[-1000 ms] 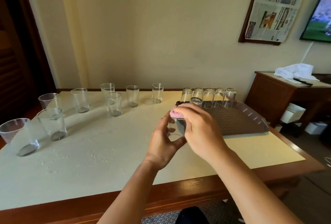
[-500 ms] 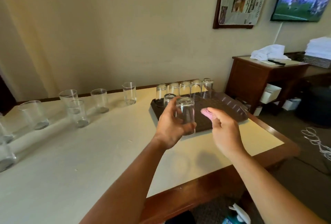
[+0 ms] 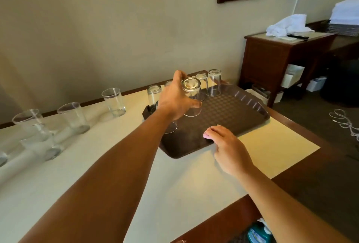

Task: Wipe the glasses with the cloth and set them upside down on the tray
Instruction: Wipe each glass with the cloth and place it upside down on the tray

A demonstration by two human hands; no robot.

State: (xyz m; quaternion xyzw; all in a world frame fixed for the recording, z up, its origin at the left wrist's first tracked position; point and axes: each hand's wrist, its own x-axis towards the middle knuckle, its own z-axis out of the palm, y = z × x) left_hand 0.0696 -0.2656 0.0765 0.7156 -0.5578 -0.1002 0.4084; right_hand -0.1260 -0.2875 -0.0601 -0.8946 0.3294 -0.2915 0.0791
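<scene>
The left hand [image 3: 175, 100] grips an inverted glass [image 3: 191, 97], fingers wrapped round it, axis upright, rim just above the tray [image 3: 233, 110] near the tabletop's far edge. The right hand [image 3: 230, 150] pinches the pink cloth [image 3: 206, 134] nearer.

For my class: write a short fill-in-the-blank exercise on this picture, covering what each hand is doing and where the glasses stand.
1. The left hand holds a glass turned ____ over the tray.
2. The right hand holds a ____ cloth.
3. The glasses still waiting stand upright on the ____.
4. The tray's colour is ____.

Missing words: upside down; pink; table; brown
</scene>
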